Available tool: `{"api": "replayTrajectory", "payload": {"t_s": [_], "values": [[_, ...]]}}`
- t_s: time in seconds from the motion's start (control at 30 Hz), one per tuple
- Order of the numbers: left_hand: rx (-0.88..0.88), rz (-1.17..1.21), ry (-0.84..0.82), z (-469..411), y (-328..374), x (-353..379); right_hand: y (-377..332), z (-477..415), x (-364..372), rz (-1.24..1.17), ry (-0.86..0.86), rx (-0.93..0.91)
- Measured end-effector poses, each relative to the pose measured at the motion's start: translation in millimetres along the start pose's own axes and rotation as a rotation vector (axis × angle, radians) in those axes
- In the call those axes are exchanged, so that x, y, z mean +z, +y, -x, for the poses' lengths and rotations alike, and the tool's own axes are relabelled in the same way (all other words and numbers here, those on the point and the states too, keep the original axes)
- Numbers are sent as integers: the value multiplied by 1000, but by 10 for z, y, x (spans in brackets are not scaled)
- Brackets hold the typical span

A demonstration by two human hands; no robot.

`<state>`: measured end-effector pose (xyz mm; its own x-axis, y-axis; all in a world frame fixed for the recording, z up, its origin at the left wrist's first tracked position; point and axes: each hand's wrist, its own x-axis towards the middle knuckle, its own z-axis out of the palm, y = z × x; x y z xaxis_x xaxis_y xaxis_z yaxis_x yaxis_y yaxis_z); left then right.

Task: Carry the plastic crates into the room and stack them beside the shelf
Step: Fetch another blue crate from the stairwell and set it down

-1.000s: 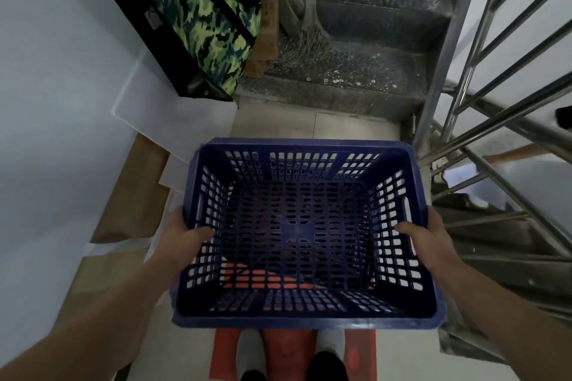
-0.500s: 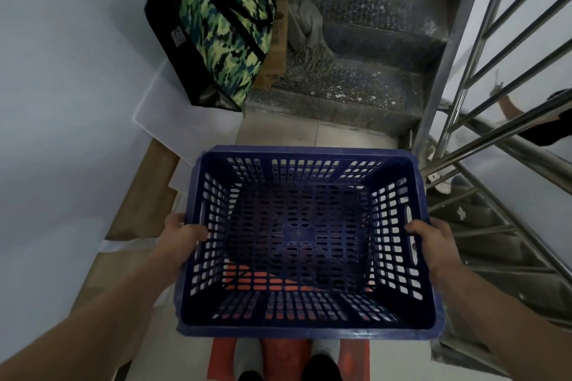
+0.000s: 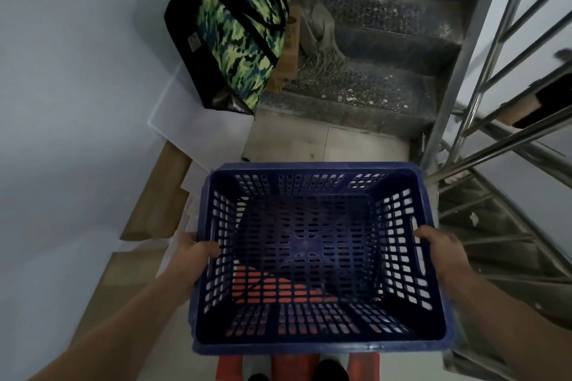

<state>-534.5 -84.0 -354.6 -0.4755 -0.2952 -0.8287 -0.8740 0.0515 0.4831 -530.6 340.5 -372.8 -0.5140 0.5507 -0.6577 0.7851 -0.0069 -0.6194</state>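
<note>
I hold an empty dark blue perforated plastic crate (image 3: 312,250) level in front of me, over a stair landing. My left hand (image 3: 193,252) grips its left rim, thumb inside the wall. My right hand (image 3: 439,249) grips the right rim by the handle slot. Through the crate's slotted bottom I see something orange-red (image 3: 275,286) below it, which also shows under the near rim by my feet. No room or shelf is in view.
A camouflage bag (image 3: 244,25) leans on the left wall beside grey stairs (image 3: 377,49) going up ahead. A steel railing (image 3: 495,96) guards descending stairs on the right. Flat cardboard and white sheets (image 3: 173,164) lie along the left wall.
The view has drifted left and slightly forward, so the bag and stairs sit further right and lower in frame. Both hands keep the same hold on the crate.
</note>
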Motion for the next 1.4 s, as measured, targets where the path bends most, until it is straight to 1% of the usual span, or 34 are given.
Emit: {"api": "replayTrajectory", "payload": {"t_s": [0.1,0.27,0.37,0.43,0.57,0.73,0.9,1.03,1.13,1.2,1.3,1.4], "values": [[-5,-1,-11,-276,-198,-20,105,-69,37,27,-16,20],[11,-1,-11,-157,-89,55,236,-198,78,79,-19,-27],[32,-7,-56,-160,-95,58,166,-160,89,40,-47,-49],[32,5,-53,-137,-84,32,102,-96,86,50,-64,-71],[12,28,-32,42,-17,-136,-99,126,40,25,-26,-92],[34,92,-2,667,138,-482,-601,654,-123,33,-52,-151],[118,139,72,1243,240,-831,-1145,1162,-182,74,-53,-261],[184,161,162,1667,244,-1071,-1455,1464,-189,111,-117,-346],[218,170,268,1935,95,-1256,-1626,1689,-171,134,-150,-403],[221,215,305,2228,10,-1345,-1732,1841,-160,151,-179,-445],[217,300,343,2783,-181,-1443,-1866,2100,-122,186,-270,-509],[207,373,414,3254,-491,-1522,-1934,2363,-73,304,-343,-622]]}}
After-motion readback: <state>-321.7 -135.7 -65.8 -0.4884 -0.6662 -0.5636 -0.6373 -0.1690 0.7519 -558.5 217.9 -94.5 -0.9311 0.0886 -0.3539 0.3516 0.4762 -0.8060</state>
